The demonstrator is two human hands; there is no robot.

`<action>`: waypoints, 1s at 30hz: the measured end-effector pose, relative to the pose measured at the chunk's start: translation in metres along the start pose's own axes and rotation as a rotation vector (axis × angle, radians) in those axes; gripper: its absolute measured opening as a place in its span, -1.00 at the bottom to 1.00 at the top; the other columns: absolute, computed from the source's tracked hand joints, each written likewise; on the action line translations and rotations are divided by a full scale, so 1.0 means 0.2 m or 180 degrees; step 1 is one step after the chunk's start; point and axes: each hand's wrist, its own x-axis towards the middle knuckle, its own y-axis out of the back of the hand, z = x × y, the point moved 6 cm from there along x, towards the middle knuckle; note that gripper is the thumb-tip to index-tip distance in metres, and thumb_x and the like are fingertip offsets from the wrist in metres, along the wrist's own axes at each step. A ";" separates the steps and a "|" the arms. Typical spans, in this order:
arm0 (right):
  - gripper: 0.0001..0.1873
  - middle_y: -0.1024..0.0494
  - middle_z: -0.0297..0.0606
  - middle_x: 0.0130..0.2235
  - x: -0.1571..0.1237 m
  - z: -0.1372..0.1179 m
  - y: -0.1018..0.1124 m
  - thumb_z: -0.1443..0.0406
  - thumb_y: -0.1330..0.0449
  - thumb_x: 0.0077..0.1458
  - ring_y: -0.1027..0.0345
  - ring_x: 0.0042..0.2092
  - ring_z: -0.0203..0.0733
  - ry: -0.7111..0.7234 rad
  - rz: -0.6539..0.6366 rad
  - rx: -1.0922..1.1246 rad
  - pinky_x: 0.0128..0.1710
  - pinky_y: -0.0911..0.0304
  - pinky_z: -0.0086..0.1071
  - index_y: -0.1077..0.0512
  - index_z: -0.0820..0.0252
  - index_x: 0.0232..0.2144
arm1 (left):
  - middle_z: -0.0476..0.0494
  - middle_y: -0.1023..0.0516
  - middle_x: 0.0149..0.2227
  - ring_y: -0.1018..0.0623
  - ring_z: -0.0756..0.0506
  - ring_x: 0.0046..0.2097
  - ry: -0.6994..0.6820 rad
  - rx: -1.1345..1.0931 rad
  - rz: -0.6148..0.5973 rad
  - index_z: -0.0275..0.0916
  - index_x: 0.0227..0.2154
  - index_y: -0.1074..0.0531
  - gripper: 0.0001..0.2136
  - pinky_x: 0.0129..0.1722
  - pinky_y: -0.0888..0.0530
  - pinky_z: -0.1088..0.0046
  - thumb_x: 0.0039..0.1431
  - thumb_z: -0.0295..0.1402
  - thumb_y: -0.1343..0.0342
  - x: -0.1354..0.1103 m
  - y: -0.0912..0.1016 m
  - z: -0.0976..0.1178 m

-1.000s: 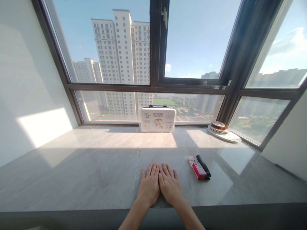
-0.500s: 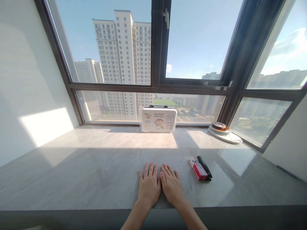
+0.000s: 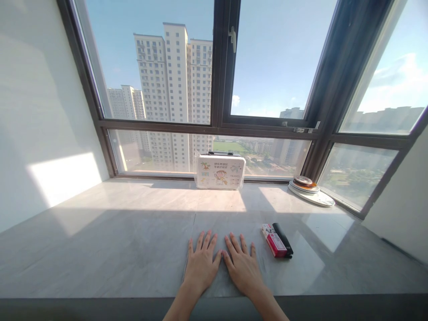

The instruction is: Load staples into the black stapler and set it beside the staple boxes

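Front edge of the surface [image 3: 117,249] runs under both wrists; open room lies left of the hands. Counted: one red box [image 3: 274,240] touching one black bar [image 3: 282,238], one white case [image 3: 220,171], one plate stack [image 3: 310,191]. Left hand [image 3: 200,267] and right hand [image 3: 244,269] lie flat, fingers spread, gripping nothing. The red box lies near the right hand, apart from it.

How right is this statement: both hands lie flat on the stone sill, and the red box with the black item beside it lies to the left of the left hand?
One part is wrong. The left hand and the right hand do lie flat on the stone sill, but the red box with the black item beside it lies to the right of the right hand. The head view shows this.
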 end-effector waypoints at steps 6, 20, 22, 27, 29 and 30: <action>-0.39 0.07 -0.44 0.45 -0.01 0.00 0.01 -0.06 0.22 0.36 0.36 0.46 0.09 0.0006 0.0028 -0.0010 0.36 0.44 0.20 -0.01 -0.20 0.38 | -0.04 -0.02 0.44 0.04 -0.28 0.45 -0.0026 -0.0012 0.0003 0.08 0.36 -0.07 -0.47 0.35 0.09 -0.22 0.38 -0.04 0.28 0.00 0.00 0.00; -0.39 0.04 -0.43 0.44 -0.02 0.00 0.01 -0.05 0.20 0.36 0.33 0.46 0.09 -0.0017 0.0064 0.0051 0.36 0.44 0.18 -0.01 -0.19 0.39 | -0.08 -0.01 0.44 0.05 -0.28 0.45 -0.0042 0.0056 -0.0025 0.04 0.37 -0.06 -0.46 0.35 0.08 -0.21 0.39 -0.04 0.31 0.00 0.00 0.01; -0.39 0.05 -0.43 0.44 -0.02 0.00 0.01 -0.05 0.19 0.36 0.34 0.46 0.09 -0.0042 0.0042 0.0049 0.36 0.45 0.17 -0.01 -0.19 0.39 | -0.08 -0.01 0.44 0.05 -0.28 0.45 -0.0040 0.0061 -0.0047 0.03 0.37 -0.05 -0.46 0.35 0.08 -0.21 0.39 -0.04 0.31 0.00 0.00 0.01; -0.39 0.06 -0.43 0.45 -0.02 0.00 0.01 -0.05 0.20 0.36 0.34 0.46 0.10 -0.0050 0.0060 0.0028 0.36 0.43 0.16 -0.02 -0.18 0.39 | -0.08 -0.01 0.44 0.05 -0.27 0.45 -0.0041 0.0047 -0.0026 0.03 0.37 -0.07 -0.46 0.36 0.08 -0.20 0.39 -0.04 0.31 0.00 0.00 0.01; -0.39 0.06 -0.43 0.45 -0.02 0.00 0.01 -0.05 0.21 0.36 0.34 0.46 0.10 -0.0037 0.0077 0.0016 0.36 0.42 0.16 -0.02 -0.19 0.39 | -0.08 -0.02 0.44 0.04 -0.28 0.45 -0.0041 0.0050 -0.0033 0.03 0.37 -0.06 -0.46 0.36 0.07 -0.19 0.39 -0.04 0.30 0.00 0.00 0.01; -0.39 0.06 -0.43 0.45 -0.02 0.00 0.01 -0.06 0.21 0.36 0.34 0.46 0.10 -0.0035 0.0078 0.0006 0.36 0.41 0.16 -0.02 -0.19 0.39 | -0.07 -0.02 0.44 0.04 -0.28 0.45 -0.0038 0.0058 -0.0037 0.03 0.37 -0.06 -0.46 0.36 0.07 -0.19 0.39 -0.04 0.30 0.00 0.00 0.01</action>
